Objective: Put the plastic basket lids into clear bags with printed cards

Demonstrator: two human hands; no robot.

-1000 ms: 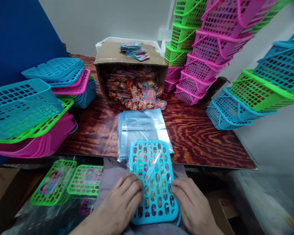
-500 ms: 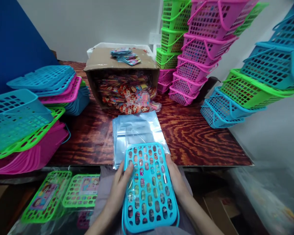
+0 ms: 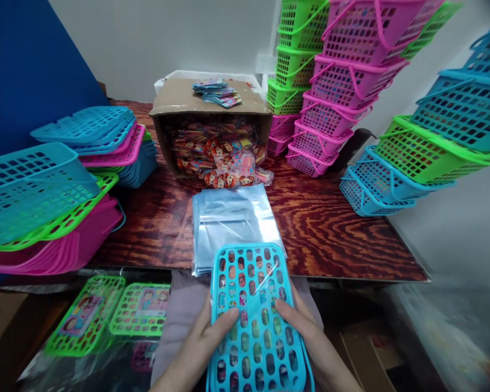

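Note:
A blue lidded plastic basket (image 3: 255,326), glossy as if wrapped in clear film, rests over my lap at the table's front edge. Small colourful items show through the oval holes of its lid. My left hand (image 3: 212,329) grips its left side, thumb over the lid. On the right side my right hand (image 3: 304,321) holds it the same way, thumb on top and fingers hidden behind. Just beyond the basket lies a stack of clear plastic bags (image 3: 234,218) on the wooden table (image 3: 335,239).
A cardboard box (image 3: 212,95) of wrapped colourful packets stands at the back, cards on top. Pink baskets (image 3: 335,114) and blue baskets (image 3: 375,182) are piled right. Nested baskets (image 3: 65,228) and lids (image 3: 93,128) stand left. Below them lie green lidded baskets (image 3: 141,310).
My right hand has shifted down the basket's side, and its thumb now lies across the lid. My left hand and the basket sit slightly lower. The view has turned a little left.

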